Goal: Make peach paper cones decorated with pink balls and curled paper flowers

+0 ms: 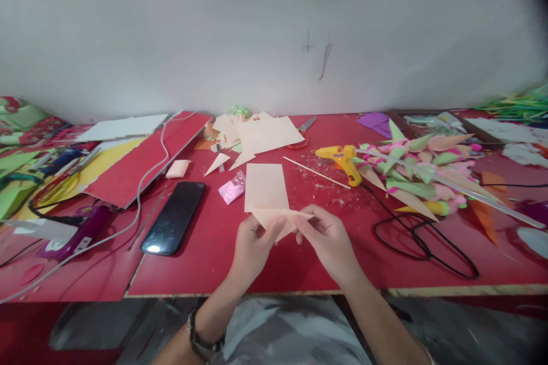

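Note:
Between both hands is a peach-coloured sheet of paper or thin foam, its near part coming to a point below the thumbs. My left hand pinches it on the left side, thumb on top. On the right side my right hand grips it, its thumb and fingers pressed together at the edge. Just beyond the hands a pale rectangular sheet lies flat on the red table. Close to its left is a small plastic bag of pink material.
A black phone lies to the left, near a white cable. At right a yellow glue gun rests beside a heap of green and pink cones. Scissors, a thin stick and peach scraps lie farther back.

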The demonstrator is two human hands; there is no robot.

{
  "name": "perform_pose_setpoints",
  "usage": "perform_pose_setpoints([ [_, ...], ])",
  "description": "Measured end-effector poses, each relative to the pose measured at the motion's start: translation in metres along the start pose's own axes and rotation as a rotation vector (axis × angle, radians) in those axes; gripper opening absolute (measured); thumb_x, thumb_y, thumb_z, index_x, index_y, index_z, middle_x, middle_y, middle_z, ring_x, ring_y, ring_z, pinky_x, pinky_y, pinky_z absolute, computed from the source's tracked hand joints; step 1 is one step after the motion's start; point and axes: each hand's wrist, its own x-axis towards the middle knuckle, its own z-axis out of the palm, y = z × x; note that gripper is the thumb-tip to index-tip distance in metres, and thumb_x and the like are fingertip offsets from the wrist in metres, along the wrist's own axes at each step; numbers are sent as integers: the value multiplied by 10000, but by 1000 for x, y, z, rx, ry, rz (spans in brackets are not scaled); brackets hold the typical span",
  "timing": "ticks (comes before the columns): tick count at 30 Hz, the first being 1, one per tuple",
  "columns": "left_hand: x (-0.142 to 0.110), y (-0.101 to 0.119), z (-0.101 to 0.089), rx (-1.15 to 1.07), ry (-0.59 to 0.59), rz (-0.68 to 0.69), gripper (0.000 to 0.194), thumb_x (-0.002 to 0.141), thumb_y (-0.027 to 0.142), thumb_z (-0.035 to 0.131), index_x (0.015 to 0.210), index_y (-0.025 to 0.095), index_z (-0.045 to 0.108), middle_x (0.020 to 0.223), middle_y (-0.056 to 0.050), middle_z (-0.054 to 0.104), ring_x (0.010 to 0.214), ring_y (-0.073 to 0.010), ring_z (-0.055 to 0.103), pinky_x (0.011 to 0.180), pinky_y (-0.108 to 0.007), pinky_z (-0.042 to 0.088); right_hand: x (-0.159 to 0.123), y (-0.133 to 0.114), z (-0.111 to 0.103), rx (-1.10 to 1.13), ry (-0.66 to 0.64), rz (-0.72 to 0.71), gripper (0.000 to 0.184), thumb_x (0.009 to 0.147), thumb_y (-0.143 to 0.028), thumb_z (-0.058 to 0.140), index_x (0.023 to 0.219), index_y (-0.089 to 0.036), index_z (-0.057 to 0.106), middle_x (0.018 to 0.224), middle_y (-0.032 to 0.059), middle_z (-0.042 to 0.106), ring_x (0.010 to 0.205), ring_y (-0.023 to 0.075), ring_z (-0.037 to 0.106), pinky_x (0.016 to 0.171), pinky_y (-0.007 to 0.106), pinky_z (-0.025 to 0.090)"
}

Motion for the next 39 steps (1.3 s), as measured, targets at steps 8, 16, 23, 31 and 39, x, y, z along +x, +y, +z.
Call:
perform_pose_setpoints([
  [8, 2, -2, 0, 187, -121, 98, 247, 770, 325, 514, 739, 120, 650, 637, -16, 611, 654, -147, 545, 595, -213, 406, 2, 0, -11, -146, -70, -59, 182, 759, -339, 537, 764, -169, 602, 716, 9, 606, 678, 134, 556, 575, 208, 419],
  [16, 1, -4, -2, 143, -261, 8, 271, 746, 355, 537, 701, 103, 626, 561, 7, 546, 505, -89, 432, 461, -181, 310, -1, -4, -9, -190, -130, -73, 227, 801, -298, 467, 610, -175, 479, 472, -69, 360, 415, 57, 339, 404, 181, 268],
  [23, -1, -8, -11, 136, -289, 5, 425, 771, 414, 477, 457, 129, 463, 403, 43, 375, 395, -51, 326, 391, -173, 229, -4, 2, -1, -150, -76, -78, 245, 828, -354, 426, 660, -180, 463, 453, -78, 311, 410, 60, 317, 394, 183, 247],
  [31, 2, -1, -21, 225, -188, 106, 390, 776, 369, 466, 467, 151, 370, 466, 53, 283, 455, -57, 271, 431, -188, 210, -6, 5, 1, -82, -138, -26, 197, 842, -357, 404, 809, -183, 489, 491, -66, 412, 425, 66, 395, 407, 176, 315],
  [39, 3, 1, -27, 71, -208, 30, 377, 784, 414, 453, 508, 167, 382, 444, 66, 340, 414, -52, 292, 414, -175, 239, -8, 3, -10, -182, -165, -254, 304, 831, -283, 449, 1131, -253, 483, 801, 22, 601, 673, 124, 577, 633, 248, 485],
])
